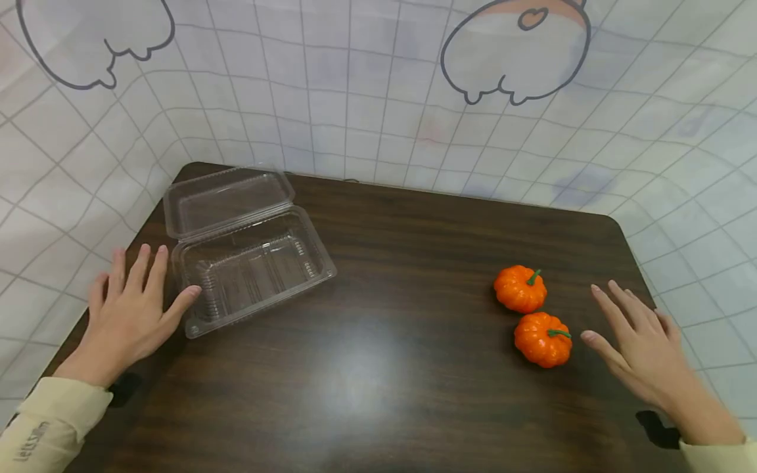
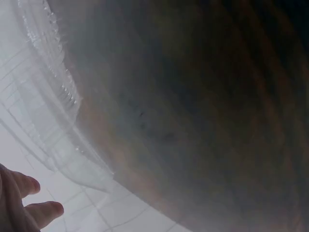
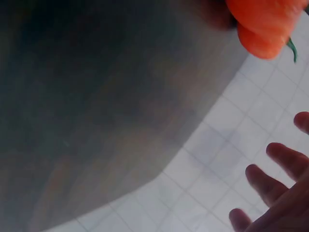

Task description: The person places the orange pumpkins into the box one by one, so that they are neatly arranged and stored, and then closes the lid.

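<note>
At the left side of the head view, my left hand (image 1: 130, 315) has its fingers spread, the thumb tip overlapping the near-left rim of a clear plastic clamshell box (image 1: 260, 315). The box lies with its lid (image 1: 230, 197) folded back away from me, and nothing shows inside it. My right hand (image 1: 644, 348), fingers extended, is at the right beside two small orange pumpkins with green stems. The nearer pumpkin (image 1: 541, 341) sits just left of my right thumb; the farther pumpkin (image 1: 517, 289) stands close behind it. Neither hand holds anything.
A dark wood-grain table (image 1: 402, 263) with rounded corners carries everything. White grid-patterned cloth (image 1: 367, 85) with cartoon outlines rises behind it and along both sides. Light glares off the tabletop near the middle front.
</note>
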Demonstrator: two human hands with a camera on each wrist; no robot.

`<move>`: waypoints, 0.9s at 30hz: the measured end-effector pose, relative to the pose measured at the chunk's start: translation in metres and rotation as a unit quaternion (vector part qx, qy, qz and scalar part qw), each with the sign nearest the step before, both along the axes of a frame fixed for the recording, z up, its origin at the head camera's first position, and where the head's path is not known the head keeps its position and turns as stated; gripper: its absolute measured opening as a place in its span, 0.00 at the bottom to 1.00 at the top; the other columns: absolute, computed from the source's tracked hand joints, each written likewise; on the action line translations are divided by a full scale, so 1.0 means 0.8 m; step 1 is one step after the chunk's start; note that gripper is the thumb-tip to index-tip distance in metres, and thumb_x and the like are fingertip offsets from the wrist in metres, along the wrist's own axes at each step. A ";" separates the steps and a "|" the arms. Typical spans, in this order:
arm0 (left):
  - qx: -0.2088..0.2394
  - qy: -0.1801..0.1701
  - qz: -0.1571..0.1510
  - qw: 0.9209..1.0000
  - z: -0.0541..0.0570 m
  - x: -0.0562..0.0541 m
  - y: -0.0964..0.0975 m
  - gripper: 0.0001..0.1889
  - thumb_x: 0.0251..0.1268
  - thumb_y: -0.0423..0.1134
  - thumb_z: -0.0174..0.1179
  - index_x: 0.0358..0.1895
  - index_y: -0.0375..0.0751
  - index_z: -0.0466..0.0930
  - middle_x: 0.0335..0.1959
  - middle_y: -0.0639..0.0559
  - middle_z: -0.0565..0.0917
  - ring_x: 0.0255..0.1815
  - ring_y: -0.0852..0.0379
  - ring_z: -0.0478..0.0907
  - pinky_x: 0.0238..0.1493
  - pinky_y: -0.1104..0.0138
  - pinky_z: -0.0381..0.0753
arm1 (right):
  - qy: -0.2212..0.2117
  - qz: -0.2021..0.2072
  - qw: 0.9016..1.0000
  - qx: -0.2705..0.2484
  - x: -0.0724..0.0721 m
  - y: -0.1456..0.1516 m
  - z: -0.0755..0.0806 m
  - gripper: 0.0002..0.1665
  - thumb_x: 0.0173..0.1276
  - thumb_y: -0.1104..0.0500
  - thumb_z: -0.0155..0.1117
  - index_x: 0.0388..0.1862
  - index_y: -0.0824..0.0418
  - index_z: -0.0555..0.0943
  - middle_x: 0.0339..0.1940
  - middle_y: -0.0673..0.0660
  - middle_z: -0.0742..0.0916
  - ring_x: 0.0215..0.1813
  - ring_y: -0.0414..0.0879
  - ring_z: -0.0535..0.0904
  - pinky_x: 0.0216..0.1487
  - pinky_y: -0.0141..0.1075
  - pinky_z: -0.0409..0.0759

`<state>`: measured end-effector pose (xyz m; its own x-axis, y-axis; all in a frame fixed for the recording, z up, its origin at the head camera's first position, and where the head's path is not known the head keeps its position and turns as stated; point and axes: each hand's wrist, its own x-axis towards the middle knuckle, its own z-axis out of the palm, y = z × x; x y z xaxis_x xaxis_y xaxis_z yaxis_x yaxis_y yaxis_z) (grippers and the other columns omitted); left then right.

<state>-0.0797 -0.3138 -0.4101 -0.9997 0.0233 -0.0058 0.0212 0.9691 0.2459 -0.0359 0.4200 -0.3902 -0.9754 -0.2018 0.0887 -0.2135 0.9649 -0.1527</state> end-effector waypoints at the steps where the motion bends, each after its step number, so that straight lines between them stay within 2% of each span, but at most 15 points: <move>1: 0.007 0.005 0.002 1.000 -0.002 0.000 0.001 0.48 0.79 0.68 0.38 0.85 0.40 0.34 0.85 0.29 0.38 0.84 0.26 0.23 0.74 0.26 0.33 | 0.006 0.004 1.000 -0.006 0.002 -0.002 -0.003 0.44 0.81 0.44 0.55 0.87 0.47 0.48 0.88 0.62 0.54 0.86 0.67 0.50 0.70 0.77 0.46; 6: 0.039 0.026 0.023 0.999 -0.012 -0.001 0.003 0.47 0.78 0.67 0.42 0.85 0.37 0.42 0.82 0.26 0.49 0.85 0.25 0.33 0.71 0.25 0.39 | 0.029 0.027 0.998 -0.046 0.011 -0.011 -0.019 0.43 0.79 0.46 0.60 0.86 0.51 0.54 0.82 0.67 0.65 0.76 0.71 0.62 0.63 0.74 0.53; 9: 0.056 0.033 0.036 0.997 -0.015 -0.002 0.005 0.46 0.78 0.67 0.44 0.82 0.33 0.49 0.77 0.22 0.58 0.80 0.21 0.45 0.67 0.24 0.45 | 0.025 0.037 0.995 -0.092 0.017 -0.017 -0.025 0.45 0.76 0.49 0.64 0.85 0.52 0.55 0.76 0.71 0.70 0.69 0.72 0.67 0.60 0.74 0.57; 10: 0.063 0.036 0.039 0.997 -0.016 -0.002 0.006 0.45 0.78 0.66 0.45 0.81 0.31 0.51 0.74 0.21 0.60 0.77 0.20 0.50 0.65 0.25 0.48 | 0.023 0.038 0.993 -0.105 0.019 -0.018 -0.026 0.47 0.74 0.49 0.67 0.85 0.51 0.56 0.75 0.71 0.71 0.73 0.66 0.67 0.68 0.69 0.59; 12: 0.082 0.041 0.041 0.995 -0.017 -0.002 0.007 0.44 0.78 0.63 0.47 0.78 0.27 0.54 0.69 0.19 0.64 0.70 0.17 0.56 0.60 0.26 0.53 | 0.020 0.045 0.990 -0.130 0.022 -0.020 -0.030 0.52 0.69 0.51 0.73 0.85 0.51 0.56 0.73 0.69 0.72 0.77 0.48 0.67 0.79 0.48 0.62; 13: 0.096 0.043 0.040 0.994 -0.018 -0.002 0.008 0.43 0.78 0.62 0.48 0.77 0.25 0.56 0.67 0.19 0.66 0.67 0.18 0.58 0.59 0.27 0.54 | 0.021 0.049 0.988 -0.143 0.022 -0.022 -0.031 0.55 0.66 0.52 0.76 0.85 0.51 0.56 0.72 0.68 0.73 0.77 0.38 0.65 0.79 0.35 0.62; 15: 0.126 0.045 0.037 0.990 -0.018 -0.002 0.008 0.42 0.79 0.58 0.51 0.75 0.22 0.57 0.63 0.20 0.69 0.62 0.20 0.64 0.55 0.31 0.61 | 0.021 0.058 0.984 -0.169 0.023 -0.024 -0.034 0.61 0.58 0.54 0.82 0.85 0.52 0.57 0.74 0.55 0.74 0.72 0.20 0.61 0.71 0.13 0.57; 16: 0.142 0.043 0.038 0.988 -0.018 -0.001 0.008 0.41 0.78 0.57 0.53 0.74 0.22 0.57 0.60 0.22 0.70 0.59 0.23 0.67 0.53 0.35 0.66 | 0.024 0.063 0.982 -0.179 0.023 -0.026 -0.035 0.64 0.53 0.55 0.84 0.84 0.53 0.58 0.75 0.48 0.74 0.69 0.14 0.60 0.64 0.06 0.53; 17: 0.158 0.040 0.040 0.986 -0.018 -0.001 0.007 0.41 0.78 0.56 0.54 0.74 0.23 0.57 0.59 0.24 0.72 0.56 0.29 0.70 0.53 0.42 0.70 | 0.023 0.068 0.979 -0.191 0.022 -0.027 -0.036 0.66 0.50 0.57 0.86 0.84 0.54 0.59 0.75 0.41 0.73 0.68 0.14 0.61 0.63 0.06 0.56; 19: 0.191 0.028 0.046 0.980 -0.018 0.001 0.005 0.40 0.77 0.56 0.56 0.75 0.25 0.57 0.55 0.30 0.75 0.51 0.45 0.74 0.50 0.58 0.76 | 0.016 0.063 0.975 -0.213 0.023 -0.031 -0.037 0.68 0.44 0.60 0.88 0.83 0.55 0.61 0.73 0.28 0.70 0.64 0.14 0.66 0.59 0.07 0.63; 20: 0.204 0.024 0.051 0.977 -0.018 0.002 0.004 0.40 0.77 0.56 0.57 0.75 0.27 0.57 0.54 0.33 0.76 0.48 0.55 0.75 0.46 0.66 0.76 | 0.010 0.057 0.973 -0.223 0.024 -0.032 -0.037 0.69 0.42 0.62 0.89 0.83 0.55 0.61 0.72 0.24 0.67 0.62 0.14 0.68 0.57 0.07 0.65; 23: 0.235 0.006 0.063 0.970 -0.019 0.004 0.001 0.40 0.76 0.56 0.57 0.77 0.31 0.56 0.54 0.40 0.78 0.42 0.76 0.69 0.38 0.82 0.68 | -0.009 0.038 0.970 -0.242 0.026 -0.036 -0.038 0.66 0.42 0.65 0.89 0.80 0.57 0.65 0.71 0.23 0.69 0.59 0.13 0.70 0.56 0.07 0.68; 25: 0.253 -0.001 0.067 0.965 -0.020 0.004 -0.001 0.41 0.76 0.56 0.58 0.78 0.32 0.56 0.53 0.44 0.77 0.40 0.82 0.67 0.37 0.84 0.68 | -0.019 0.026 0.968 -0.248 0.026 -0.039 -0.039 0.62 0.43 0.65 0.89 0.78 0.58 0.68 0.70 0.25 0.70 0.59 0.13 0.69 0.56 0.07 0.68; 27: 0.269 -0.008 0.069 0.961 -0.020 0.004 -0.002 0.41 0.76 0.56 0.58 0.79 0.32 0.56 0.51 0.51 0.78 0.40 0.83 0.69 0.36 0.84 0.70 | -0.021 0.019 0.969 -0.246 0.026 -0.040 -0.040 0.58 0.45 0.63 0.88 0.76 0.56 0.71 0.69 0.28 0.71 0.61 0.13 0.68 0.55 0.07 0.69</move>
<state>-0.0767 -0.3152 -0.4264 -0.9934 -0.1053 -0.0459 -0.1065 0.6950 0.7110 -0.0151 0.3878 -0.4223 -0.9732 -0.1804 0.1427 -0.2300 0.7649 -0.6016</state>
